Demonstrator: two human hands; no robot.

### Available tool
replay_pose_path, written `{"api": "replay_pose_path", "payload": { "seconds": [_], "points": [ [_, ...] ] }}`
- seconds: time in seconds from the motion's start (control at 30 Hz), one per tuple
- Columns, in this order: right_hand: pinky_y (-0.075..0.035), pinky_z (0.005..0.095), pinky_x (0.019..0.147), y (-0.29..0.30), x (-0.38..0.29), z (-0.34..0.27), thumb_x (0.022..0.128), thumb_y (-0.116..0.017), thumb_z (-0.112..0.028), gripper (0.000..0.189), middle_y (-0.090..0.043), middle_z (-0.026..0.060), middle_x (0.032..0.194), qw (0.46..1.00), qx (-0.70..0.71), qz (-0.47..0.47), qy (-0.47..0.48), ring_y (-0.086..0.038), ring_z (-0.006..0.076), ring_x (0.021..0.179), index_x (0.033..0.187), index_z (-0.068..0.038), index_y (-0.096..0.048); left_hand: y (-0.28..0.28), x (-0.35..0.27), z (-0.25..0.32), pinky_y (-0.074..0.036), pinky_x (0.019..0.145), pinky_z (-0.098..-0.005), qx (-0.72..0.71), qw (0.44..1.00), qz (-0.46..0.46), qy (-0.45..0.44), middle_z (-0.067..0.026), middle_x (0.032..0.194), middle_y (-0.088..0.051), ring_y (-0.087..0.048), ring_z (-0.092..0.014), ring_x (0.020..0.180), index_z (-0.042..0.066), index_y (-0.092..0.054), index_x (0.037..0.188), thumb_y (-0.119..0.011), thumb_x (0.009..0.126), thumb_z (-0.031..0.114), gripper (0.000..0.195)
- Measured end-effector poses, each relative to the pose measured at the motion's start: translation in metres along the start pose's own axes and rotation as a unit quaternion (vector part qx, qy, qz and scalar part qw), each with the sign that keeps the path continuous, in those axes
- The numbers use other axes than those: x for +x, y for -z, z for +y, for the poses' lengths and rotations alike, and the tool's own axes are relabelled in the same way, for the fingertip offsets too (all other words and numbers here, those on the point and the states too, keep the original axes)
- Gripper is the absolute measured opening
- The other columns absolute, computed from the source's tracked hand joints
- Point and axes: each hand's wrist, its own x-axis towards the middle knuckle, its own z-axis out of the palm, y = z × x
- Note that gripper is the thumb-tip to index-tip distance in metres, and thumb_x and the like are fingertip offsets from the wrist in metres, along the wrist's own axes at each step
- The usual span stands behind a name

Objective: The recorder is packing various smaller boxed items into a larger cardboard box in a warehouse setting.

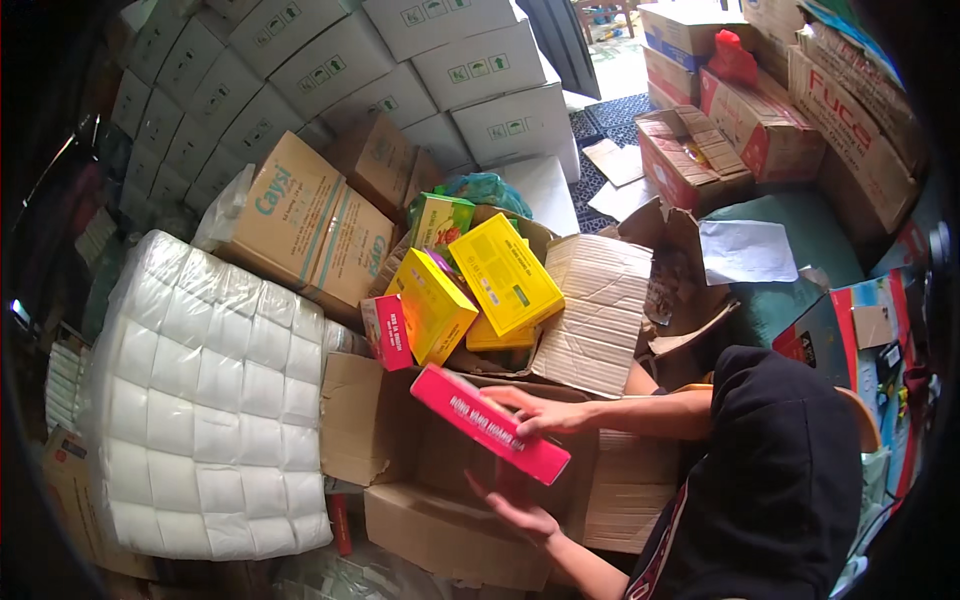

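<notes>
My right hand (536, 411) holds a long pink-red cardboard box (487, 424) by its upper side, thumb near the printed face. Below it, my left hand (517, 514) is palm up with fingers apart, not visibly touching the box. Both hands are over an open brown carton (457, 517) with its flaps spread. Just beyond, another open carton (592, 300) contains yellow boxes (506, 274), a green box (442, 217) and a smaller pink box (388, 331). The inside of the nearer carton is mostly in shadow.
A plastic-wrapped pack of white rolls or tissues (217, 412) stands at the left. Brown cartons (289, 217) and stacked white cartons (480, 71) are behind. At the right are more cartons (690, 157) and a white sheet (748, 251) on a green surface.
</notes>
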Motion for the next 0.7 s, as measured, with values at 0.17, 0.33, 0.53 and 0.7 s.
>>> {"api": "replay_pose_path", "payload": {
  "seconds": [0.17, 0.33, 0.53, 0.7],
  "points": [
    [-0.041, 0.0420, 0.104, 0.008, 0.023, -0.070, 0.079, -0.075, -0.046, 0.107, -0.016, 0.0101, 0.159, 0.981, -0.092, 0.070, 0.154, -0.050, 0.0208, 0.118, 0.157, -0.017, -0.007, 0.060, 0.000, -0.048, -0.046, 0.098, -0.0406, 0.533, 0.844, -0.029, 0.053, -0.0231, 0.133, -0.056, -0.057, -0.035, 0.119, 0.000, -0.045, 0.141, -0.063, 0.094, 0.027, 0.057],
    [-0.018, 0.0619, 0.115, 0.043, 0.050, -0.157, 0.070, -0.078, -0.062, 0.109, -0.008, 0.0285, 0.159, 0.843, -0.373, 0.307, 0.236, -0.005, 0.0416, 0.149, 0.155, -0.018, -0.024, 0.087, -0.018, -0.075, -0.044, 0.101, -0.0445, 0.666, 0.670, -0.181, 0.273, -0.0263, 0.128, -0.058, -0.055, -0.042, 0.120, 0.000, -0.051, 0.135, -0.055, 0.096, 0.036, 0.053],
    [-0.034, 0.0641, 0.106, 0.074, 0.099, -0.188, 0.062, -0.078, -0.070, 0.111, -0.003, 0.0337, 0.157, 0.662, -0.650, 0.370, 0.049, -0.023, 0.0594, 0.137, 0.153, -0.032, -0.027, 0.099, -0.014, -0.073, -0.044, 0.102, -0.0428, 0.588, 0.780, -0.099, 0.192, -0.0251, 0.126, -0.060, -0.055, -0.041, 0.121, 0.002, -0.054, 0.134, -0.055, 0.096, 0.035, 0.050],
    [-0.034, 0.0614, 0.105, 0.103, 0.117, -0.139, 0.071, -0.056, -0.085, 0.107, -0.016, 0.0336, 0.156, 0.566, -0.755, 0.321, -0.084, -0.034, 0.0565, 0.132, 0.153, -0.020, -0.032, 0.087, -0.016, -0.067, -0.044, 0.102, -0.0420, 0.601, 0.756, -0.120, 0.230, -0.0233, 0.129, -0.060, -0.055, -0.038, 0.123, 0.005, -0.054, 0.135, -0.054, 0.097, 0.034, 0.048]
  ]
}}
